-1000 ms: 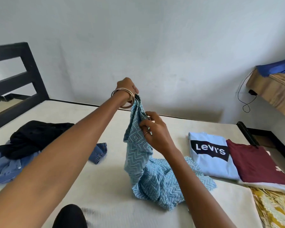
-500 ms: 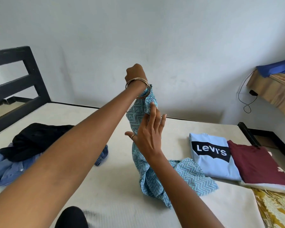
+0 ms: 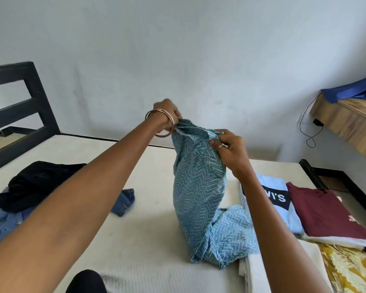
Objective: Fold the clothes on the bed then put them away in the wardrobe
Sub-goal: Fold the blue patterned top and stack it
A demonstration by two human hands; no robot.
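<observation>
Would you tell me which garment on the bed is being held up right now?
The blue zigzag-patterned garment, pinched at its top edge by both hands; the others lie flat or heaped.

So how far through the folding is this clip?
Partly done. A light blue logo T-shirt and a maroon T-shirt lie folded on the bed. In hand: the left hand and right hand pinch the top edge of a blue zigzag garment, its bottom on the bed. Left: a black garment on denim clothes, unfolded. No wardrobe in view.
</observation>
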